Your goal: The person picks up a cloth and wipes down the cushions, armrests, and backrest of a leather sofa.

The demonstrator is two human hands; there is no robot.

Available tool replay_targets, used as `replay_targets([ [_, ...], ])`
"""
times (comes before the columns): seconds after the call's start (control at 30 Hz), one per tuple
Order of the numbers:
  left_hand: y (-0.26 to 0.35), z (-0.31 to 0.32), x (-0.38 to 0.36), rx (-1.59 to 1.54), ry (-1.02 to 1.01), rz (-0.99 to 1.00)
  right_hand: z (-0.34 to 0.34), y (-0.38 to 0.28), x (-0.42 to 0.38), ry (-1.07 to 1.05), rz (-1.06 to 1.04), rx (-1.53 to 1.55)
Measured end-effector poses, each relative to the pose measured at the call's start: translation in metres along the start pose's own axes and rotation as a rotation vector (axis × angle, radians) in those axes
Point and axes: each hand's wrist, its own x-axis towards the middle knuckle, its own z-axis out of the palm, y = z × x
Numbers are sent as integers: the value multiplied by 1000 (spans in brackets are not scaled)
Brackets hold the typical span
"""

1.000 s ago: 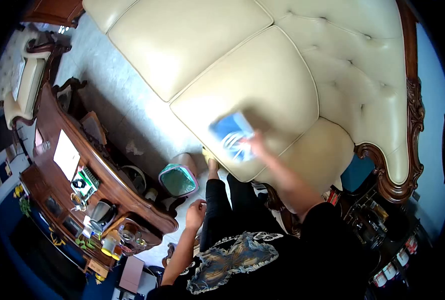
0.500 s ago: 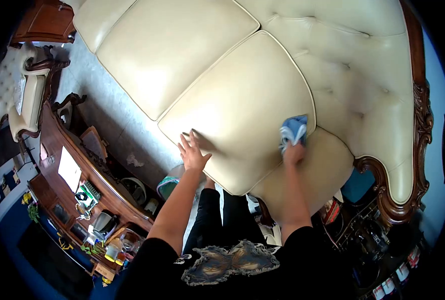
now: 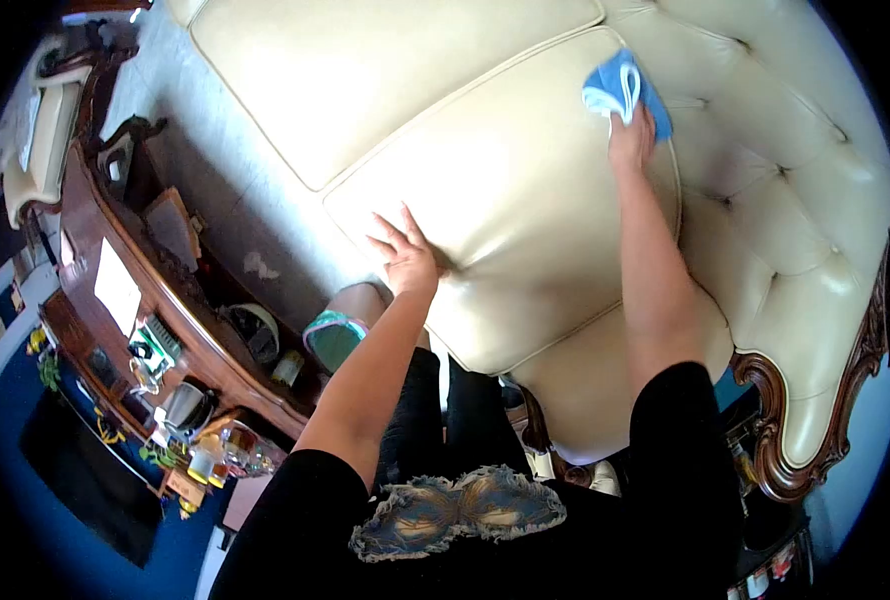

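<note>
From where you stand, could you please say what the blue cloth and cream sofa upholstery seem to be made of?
Blue cloth: soft, matt fabric, perhaps microfibre, judging by its loose fold and pale edging. Cream sofa upholstery: smooth, glossy leather or imitation leather, given its bright sheen and creases.

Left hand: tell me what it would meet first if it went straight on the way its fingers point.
Crossing the seat cushion beneath it, the left hand would probably first meet the neighbouring cushion ahead. Height is hard to judge here, so it might pass above instead.
</note>
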Motion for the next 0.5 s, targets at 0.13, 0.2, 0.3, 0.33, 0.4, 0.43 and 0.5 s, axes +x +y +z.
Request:
replay_targets([
  [0.13,3,-22,-4,-60,-103,2,22,-111,22,-165,-214,-204],
  [0.2,3,-28,-5,-31,-112,-14,34,-180,-11,-314,-325,-292],
  [0.3,2,-20,-8,23,-71,-7,61,-243,-98,-334,-489,-280],
  [0.33,1,-11,-6,134,45,2,67,-262,-131,-378,-597,-359],
  [0.4,-10,-11,-8,-15,-105,45,83,-295,-200,-377,-774,-182],
  [0.43,-20,-1,-7,-22,-168,113,87,-314,-229,-423,-790,-23],
  [0.5,-30,32,-19,-233,394,217,61,-369,-257,-1035,-843,-23],
])
